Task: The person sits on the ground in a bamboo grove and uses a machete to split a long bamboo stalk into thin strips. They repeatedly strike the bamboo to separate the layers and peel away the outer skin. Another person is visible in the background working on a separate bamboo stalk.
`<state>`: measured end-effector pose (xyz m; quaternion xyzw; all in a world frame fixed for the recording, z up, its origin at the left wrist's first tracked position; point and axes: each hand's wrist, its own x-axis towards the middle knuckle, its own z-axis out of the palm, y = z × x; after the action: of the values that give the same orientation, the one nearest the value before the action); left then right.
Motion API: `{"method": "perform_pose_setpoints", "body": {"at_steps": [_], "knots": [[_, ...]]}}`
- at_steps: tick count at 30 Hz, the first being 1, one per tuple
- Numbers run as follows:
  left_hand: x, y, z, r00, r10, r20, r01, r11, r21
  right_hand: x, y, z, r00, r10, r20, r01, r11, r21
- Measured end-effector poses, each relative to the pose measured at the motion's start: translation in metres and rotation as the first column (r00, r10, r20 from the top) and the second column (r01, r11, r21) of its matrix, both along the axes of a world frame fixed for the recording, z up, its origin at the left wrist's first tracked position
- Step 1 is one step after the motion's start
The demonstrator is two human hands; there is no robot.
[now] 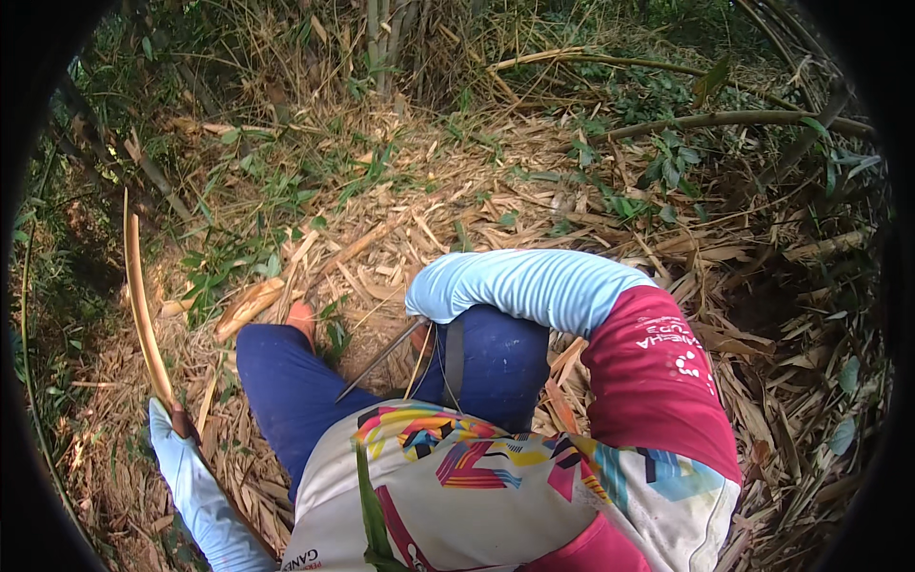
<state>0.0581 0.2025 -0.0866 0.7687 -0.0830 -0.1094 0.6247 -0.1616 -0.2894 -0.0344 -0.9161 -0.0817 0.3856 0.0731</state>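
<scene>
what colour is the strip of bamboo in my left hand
Pale yellow-tan. The bamboo strip rises from the left hand in the head view.

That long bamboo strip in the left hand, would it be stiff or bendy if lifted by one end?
The bamboo strip is long, thin and already bowed, so it would likely flex and whip. It looks light for its length. The gloved left hand grips its lower end; the split edges may be sharp.

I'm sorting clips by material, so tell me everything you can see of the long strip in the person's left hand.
The bamboo strip is a long, thin, pale tan sliver, looking dry and fibrous. It stands nearly upright with a slight bow, rising along the picture's left side. Its lower end is gripped by the left hand, in a light blue glove. Dry leaf litter lies behind it.
</scene>
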Motion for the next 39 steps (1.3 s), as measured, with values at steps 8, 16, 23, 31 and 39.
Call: {"method": "perform_pose_setpoints", "body": {"at_steps": [8,16,23,31,39], "knots": [[-0.023,-0.031,0.015,0.994,0.068,-0.081,-0.069,0.998,-0.011,0.012,-0.044,0.012,0.941,-0.266,0.209,0.275,0.961,-0.012],[-0.032,-0.044,-0.002,0.987,-0.070,-0.142,0.065,0.997,-0.040,0.020,-0.135,0.084,0.482,-0.698,0.530,0.868,0.463,-0.179],[-0.068,-0.122,0.080,0.854,-0.380,-0.354,0.291,0.915,-0.280,0.031,-0.195,0.046,0.085,-0.827,0.556,0.716,0.439,0.543],[-0.056,-0.158,0.081,0.819,-0.465,-0.335,0.361,0.873,-0.327,0.073,-0.017,0.068,0.143,-0.862,0.487,0.317,0.506,0.802],[-0.069,-0.196,0.093,0.904,-0.423,-0.056,0.414,0.901,-0.132,0.050,0.016,0.062,0.313,-0.567,0.762,0.337,0.816,0.470]]}}
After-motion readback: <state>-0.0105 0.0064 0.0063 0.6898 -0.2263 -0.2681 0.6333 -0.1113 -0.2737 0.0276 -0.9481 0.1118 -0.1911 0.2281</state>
